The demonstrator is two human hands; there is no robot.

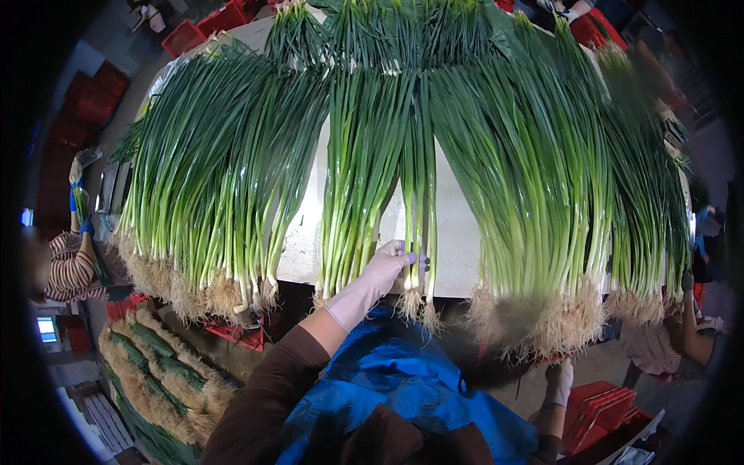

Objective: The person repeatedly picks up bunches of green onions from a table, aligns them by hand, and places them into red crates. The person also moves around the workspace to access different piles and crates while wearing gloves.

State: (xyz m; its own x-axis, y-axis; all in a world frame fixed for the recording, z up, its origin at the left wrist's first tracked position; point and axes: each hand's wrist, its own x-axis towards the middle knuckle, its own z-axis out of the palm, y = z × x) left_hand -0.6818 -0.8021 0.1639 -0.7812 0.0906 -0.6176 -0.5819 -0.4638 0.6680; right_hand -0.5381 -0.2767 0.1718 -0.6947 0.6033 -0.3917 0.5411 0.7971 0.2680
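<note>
Long green spring onions with white stems and stringy roots lie fanned out on a pale table [302,240], their root ends toward me. My left hand [384,275], in a pale glove, is closed around the white lower stems of a few spring onions [418,194] at the middle front edge. Just left of it lies another loose bunch [356,186]. At the lower right, my right hand [559,380], also gloved, is below the roots of the large right-hand pile [535,186]. Its fingers are mostly hidden there, beside a thin red edge.
A big pile [209,170] of spring onions covers the table's left side. Bundled spring onions [155,372] are stacked low at my left. Red crates [604,418] stand at lower right. A blue plastic apron [387,387] covers my front. A co-worker in striped sleeves [74,263] is at far left.
</note>
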